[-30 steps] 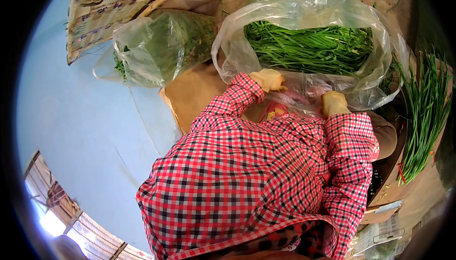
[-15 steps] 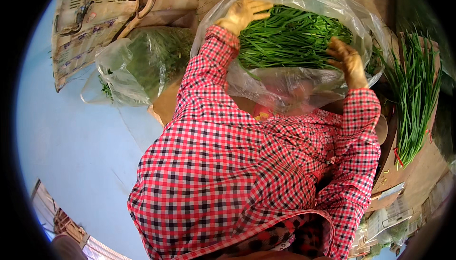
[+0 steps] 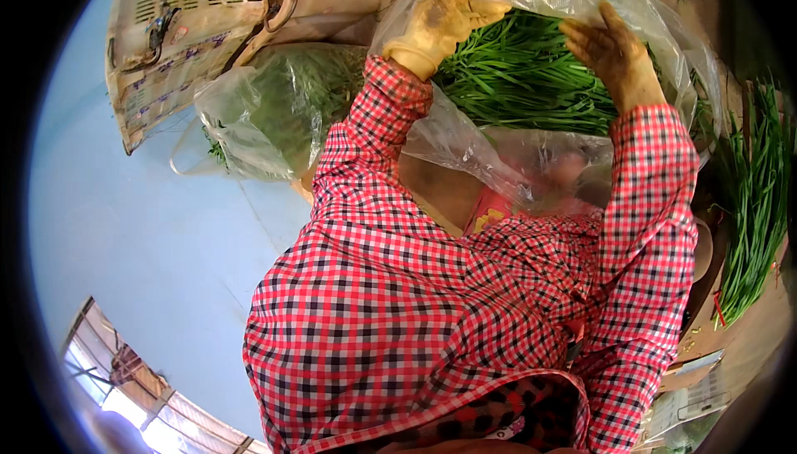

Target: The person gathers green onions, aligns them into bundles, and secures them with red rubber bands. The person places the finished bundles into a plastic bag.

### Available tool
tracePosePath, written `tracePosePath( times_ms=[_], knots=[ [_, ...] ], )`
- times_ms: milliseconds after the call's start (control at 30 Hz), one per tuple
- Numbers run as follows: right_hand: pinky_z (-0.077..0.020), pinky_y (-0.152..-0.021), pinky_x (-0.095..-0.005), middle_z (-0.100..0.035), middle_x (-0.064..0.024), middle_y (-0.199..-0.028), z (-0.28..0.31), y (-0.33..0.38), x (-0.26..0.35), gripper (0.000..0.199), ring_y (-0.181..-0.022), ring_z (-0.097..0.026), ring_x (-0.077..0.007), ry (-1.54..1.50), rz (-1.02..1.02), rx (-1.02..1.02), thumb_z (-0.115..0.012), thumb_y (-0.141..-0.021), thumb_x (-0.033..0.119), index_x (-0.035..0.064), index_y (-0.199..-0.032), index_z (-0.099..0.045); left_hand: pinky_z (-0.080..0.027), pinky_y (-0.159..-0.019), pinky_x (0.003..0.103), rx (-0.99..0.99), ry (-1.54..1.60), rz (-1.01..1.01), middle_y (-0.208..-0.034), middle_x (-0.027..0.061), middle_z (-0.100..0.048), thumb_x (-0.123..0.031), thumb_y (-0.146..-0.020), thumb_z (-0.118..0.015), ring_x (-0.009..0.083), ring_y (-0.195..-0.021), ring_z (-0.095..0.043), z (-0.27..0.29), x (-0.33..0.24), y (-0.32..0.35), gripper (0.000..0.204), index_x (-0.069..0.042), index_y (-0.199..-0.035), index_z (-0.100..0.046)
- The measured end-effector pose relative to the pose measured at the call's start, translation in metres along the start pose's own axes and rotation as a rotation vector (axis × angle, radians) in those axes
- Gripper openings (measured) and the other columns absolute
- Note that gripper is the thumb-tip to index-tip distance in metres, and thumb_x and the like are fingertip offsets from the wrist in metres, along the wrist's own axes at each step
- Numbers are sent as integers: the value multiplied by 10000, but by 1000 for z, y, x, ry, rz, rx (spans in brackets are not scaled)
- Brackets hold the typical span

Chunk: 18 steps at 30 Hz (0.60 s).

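A large clear plastic bag (image 3: 465, 143) lies open before me, full of long, flat green leaves that look like garlic chives (image 3: 523, 76). My left hand (image 3: 444, 29), in a yellowish glove, is at the bag's left side with its fingers stretched out over the far left end of the chives. Above the right part of the same heap is my right hand (image 3: 618, 56), in a soiled yellowish glove. Its fingers point left, extended and a little apart. Neither hand shows anything gripped.
At right lies another pile of long green leaves (image 3: 751, 213), with red ties near its lower end. A second clear bag of greens (image 3: 286, 105) sits at left, beside worn plastic crates (image 3: 187, 31). A red patterned item (image 3: 490, 209) shows near my lap.
My left hand has moved right, further over the chives. The right hand has lifted away from the leaves toward the far side. The whole view has shifted slightly.
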State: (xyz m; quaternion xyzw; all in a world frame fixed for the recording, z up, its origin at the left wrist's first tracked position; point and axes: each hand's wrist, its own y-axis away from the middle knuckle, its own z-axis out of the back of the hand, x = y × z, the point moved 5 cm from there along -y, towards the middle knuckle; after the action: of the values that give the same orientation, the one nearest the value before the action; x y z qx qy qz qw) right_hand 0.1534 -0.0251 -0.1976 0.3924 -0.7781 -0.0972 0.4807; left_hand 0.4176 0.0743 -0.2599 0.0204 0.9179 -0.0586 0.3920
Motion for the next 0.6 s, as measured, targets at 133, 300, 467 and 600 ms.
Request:
tracePosePath(
  times_ms=[133,300,467,600],
  knots=[
    [-561,-953,-468,-566,-289,-1171,24,-46,4,361,-1074,-619,-422,-110,95,-62,-579,-951,87,-160,-1201,-497,-400,-1040,574,102,-276,-107,-1272,257,-576,-505,-987,-428,477,-1172,-544,-47,-22,-15,567,-51,-1293,-577],
    [-547,-982,-470,-566,-286,-1134,26,-61,6,335,-1092,-609,-441,-171,29,-41,-578,-957,80,-175,-1158,-495,-469,-943,307,-197,-940,466,-1217,138,-648,-334,-934,-643,183,-1087,-626,-5,11,25,399,-33,-1196,-649],
    [-529,-999,-462,-562,-288,-1142,17,-54,9,395,-1108,-598,-450,-102,89,68,-605,-942,99,-176,-1192,-472,-434,-1019,313,-499,-1243,925,-1241,179,-622,-255,-931,-627,249,-1146,-595,82,68,87,467,15,-1303,-547],
    [-535,-978,-446,-576,-293,-1163,27,-49,11,422,-1113,-605,-430,-41,59,97,-611,-940,125,-167,-1213,-478,-416,-1053,355,-229,-1731,780,-1296,227,-579,-215,-911,-628,329,-1198,-564,86,100,92,494,58,-1307,-515]
  ],
)
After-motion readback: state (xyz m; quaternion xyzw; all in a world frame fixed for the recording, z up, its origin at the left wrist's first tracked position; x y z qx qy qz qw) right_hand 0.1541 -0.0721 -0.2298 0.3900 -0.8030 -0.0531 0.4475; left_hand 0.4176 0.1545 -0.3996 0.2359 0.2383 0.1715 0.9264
